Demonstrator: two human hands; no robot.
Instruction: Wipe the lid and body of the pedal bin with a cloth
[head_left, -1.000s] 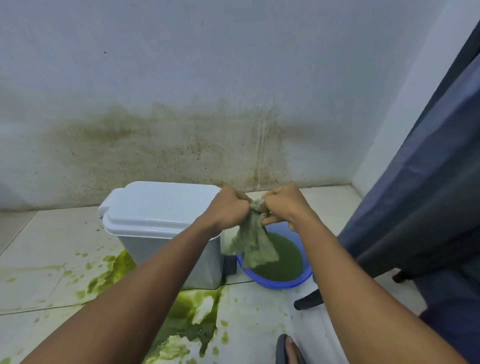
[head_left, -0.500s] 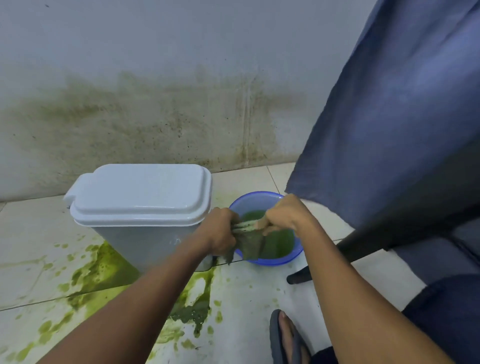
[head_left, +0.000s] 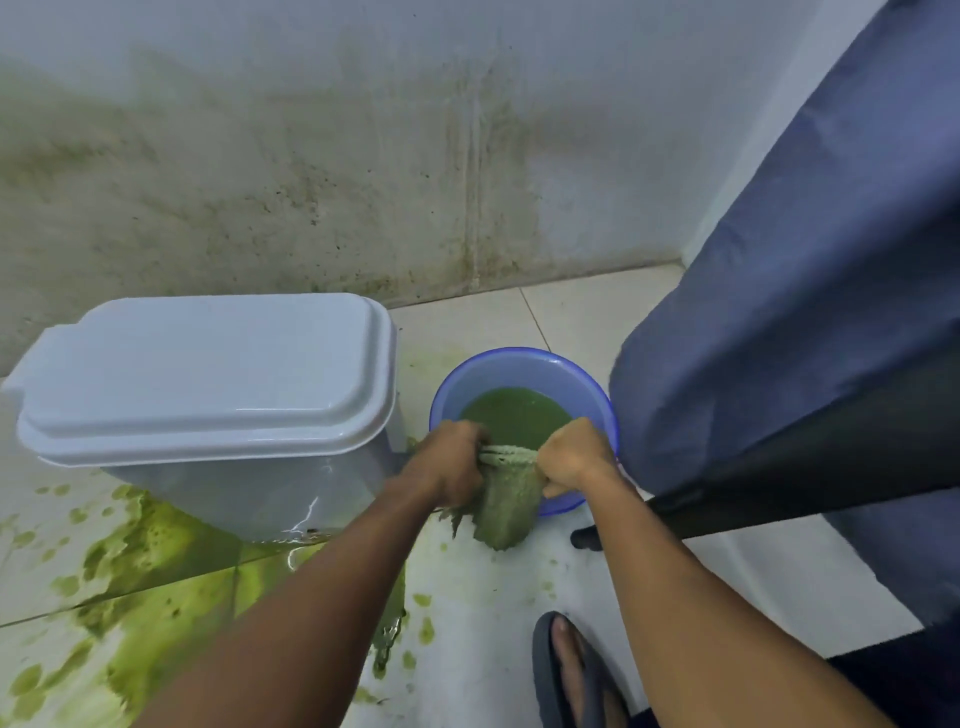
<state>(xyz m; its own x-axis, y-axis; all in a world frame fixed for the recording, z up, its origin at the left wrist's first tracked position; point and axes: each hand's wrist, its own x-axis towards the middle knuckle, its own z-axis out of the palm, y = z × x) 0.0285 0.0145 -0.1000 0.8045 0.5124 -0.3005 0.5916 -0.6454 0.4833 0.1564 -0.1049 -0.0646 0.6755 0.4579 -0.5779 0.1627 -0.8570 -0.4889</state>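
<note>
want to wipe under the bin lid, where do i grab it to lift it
Probably the lid by its right-end lip, hooked from below on the basin side: it overhangs the body there, and the hinge-like tab sits at the left end.

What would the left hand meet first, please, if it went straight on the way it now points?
Probably the round blue plastic basin: the left hand, gripping the wet green cloth, points towards its near rim, with murky green water beyond. Depth is unclear.
</note>
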